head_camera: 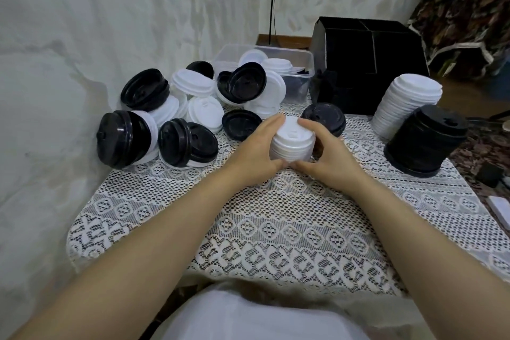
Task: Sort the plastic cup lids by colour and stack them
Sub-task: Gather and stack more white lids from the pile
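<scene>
- Stack of white lids [292, 143], frame centre on the lace tablecloth [276, 229]: upright, tops up.
- My left hand [255, 153] and right hand [327, 152] curl round its sides, gripping it.

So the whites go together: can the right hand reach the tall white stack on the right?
Probably yes: bare tablecloth lies between the right hand and the tall white stack; the black stack stands nearer, to one side. The hand grips the small white stack, though.
</scene>
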`<act>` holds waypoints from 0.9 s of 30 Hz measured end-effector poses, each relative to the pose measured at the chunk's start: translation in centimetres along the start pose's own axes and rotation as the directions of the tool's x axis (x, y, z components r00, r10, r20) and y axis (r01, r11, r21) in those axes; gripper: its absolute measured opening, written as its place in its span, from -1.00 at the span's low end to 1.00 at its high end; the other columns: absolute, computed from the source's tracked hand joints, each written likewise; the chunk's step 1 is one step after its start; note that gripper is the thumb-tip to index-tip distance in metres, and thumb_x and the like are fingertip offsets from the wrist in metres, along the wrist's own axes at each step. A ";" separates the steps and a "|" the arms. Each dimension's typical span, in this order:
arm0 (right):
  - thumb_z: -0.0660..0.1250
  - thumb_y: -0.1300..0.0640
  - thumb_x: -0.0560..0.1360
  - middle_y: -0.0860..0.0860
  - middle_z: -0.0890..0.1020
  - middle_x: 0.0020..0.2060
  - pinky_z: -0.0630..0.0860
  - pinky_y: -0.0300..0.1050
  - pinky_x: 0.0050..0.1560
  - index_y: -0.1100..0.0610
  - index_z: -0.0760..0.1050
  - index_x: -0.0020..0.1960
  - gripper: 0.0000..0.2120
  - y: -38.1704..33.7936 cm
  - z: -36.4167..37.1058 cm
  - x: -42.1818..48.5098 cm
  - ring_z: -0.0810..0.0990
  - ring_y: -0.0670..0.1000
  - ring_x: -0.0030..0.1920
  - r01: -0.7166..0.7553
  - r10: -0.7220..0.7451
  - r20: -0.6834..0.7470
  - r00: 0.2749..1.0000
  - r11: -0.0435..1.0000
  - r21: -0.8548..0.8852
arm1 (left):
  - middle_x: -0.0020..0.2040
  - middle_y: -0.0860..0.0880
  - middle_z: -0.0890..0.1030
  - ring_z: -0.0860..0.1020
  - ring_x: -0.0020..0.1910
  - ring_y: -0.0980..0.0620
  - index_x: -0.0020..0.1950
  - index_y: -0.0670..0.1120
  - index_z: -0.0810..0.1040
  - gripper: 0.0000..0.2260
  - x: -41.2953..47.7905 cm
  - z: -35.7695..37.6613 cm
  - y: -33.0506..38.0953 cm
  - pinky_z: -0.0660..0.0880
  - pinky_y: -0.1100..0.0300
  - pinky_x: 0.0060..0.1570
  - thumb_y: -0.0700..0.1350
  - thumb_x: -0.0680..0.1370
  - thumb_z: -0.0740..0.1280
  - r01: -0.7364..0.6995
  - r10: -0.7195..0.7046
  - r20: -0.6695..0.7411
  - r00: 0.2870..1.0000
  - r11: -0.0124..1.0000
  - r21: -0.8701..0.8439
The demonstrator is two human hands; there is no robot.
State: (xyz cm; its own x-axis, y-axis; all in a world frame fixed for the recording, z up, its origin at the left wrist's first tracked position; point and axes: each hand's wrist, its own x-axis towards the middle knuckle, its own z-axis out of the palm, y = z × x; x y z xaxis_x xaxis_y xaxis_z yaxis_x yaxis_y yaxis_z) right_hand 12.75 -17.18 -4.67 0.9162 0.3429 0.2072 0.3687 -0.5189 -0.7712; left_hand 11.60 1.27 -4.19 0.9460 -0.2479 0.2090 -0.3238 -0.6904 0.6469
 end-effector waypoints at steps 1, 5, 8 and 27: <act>0.56 0.18 0.37 -0.05 0.41 0.41 0.36 -0.08 0.40 0.02 0.24 0.50 -0.20 0.1 0.0 0.0 0.39 -0.06 0.38 0.004 -0.004 0.001 1.000 1.000 -0.004 | 0.57 0.04 0.08 0.07 0.52 0.14 0.57 -0.08 0.07 -0.20 0.0 0.1 -0.1 0.00 0.38 0.37 -0.16 0.47 0.46 -0.003 0.003 -0.001 1.000 1.000 0.003; 0.57 0.12 0.36 -0.09 0.42 0.35 0.39 -0.26 0.30 -0.01 0.24 0.46 -0.22 0.1 0.0 0.2 0.41 -0.11 0.32 -0.014 0.014 0.022 1.000 1.000 0.005 | 0.56 0.01 0.12 0.10 0.51 0.12 0.56 -0.10 0.12 -0.25 0.1 -0.1 -0.2 0.02 0.40 0.36 -0.17 0.47 0.45 -0.024 0.024 0.012 1.000 0.999 -0.022; 0.52 0.00 0.41 -0.11 0.44 0.26 0.36 -0.44 0.04 -0.03 0.27 0.36 -0.36 -0.2 -0.5 0.6 0.46 -0.13 0.19 -0.049 0.047 0.071 0.996 0.998 0.025 | 0.49 -0.01 0.28 0.24 0.46 0.09 0.50 -0.14 0.28 -0.40 0.5 -1.0 0.3 0.13 0.30 0.41 -0.14 0.50 0.41 -0.003 0.004 0.007 1.000 0.998 -0.057; 0.19 0.01 0.54 -0.05 0.63 -0.05 0.52 -0.05 0.02 0.13 0.61 0.01 -0.73 -0.7 0.9 2.1 0.57 -0.09 -0.03 0.084 -0.080 -0.313 0.947 0.996 -0.001 | 0.39 0.04 0.41 0.40 0.33 0.12 0.49 -0.02 0.28 -0.32 1.6 0.0 -0.5 0.38 0.21 0.31 0.14 0.44 0.41 0.089 -0.080 0.040 0.996 0.930 -0.356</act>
State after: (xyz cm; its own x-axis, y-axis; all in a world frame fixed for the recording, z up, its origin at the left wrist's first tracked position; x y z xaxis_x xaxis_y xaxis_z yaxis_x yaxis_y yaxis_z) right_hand 14.29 -15.34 -4.23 0.8868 0.1213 0.4459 0.4443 -0.4893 -0.7505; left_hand 13.25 1.25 -4.21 0.9674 -0.2191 0.1274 -0.2116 -0.4219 0.8816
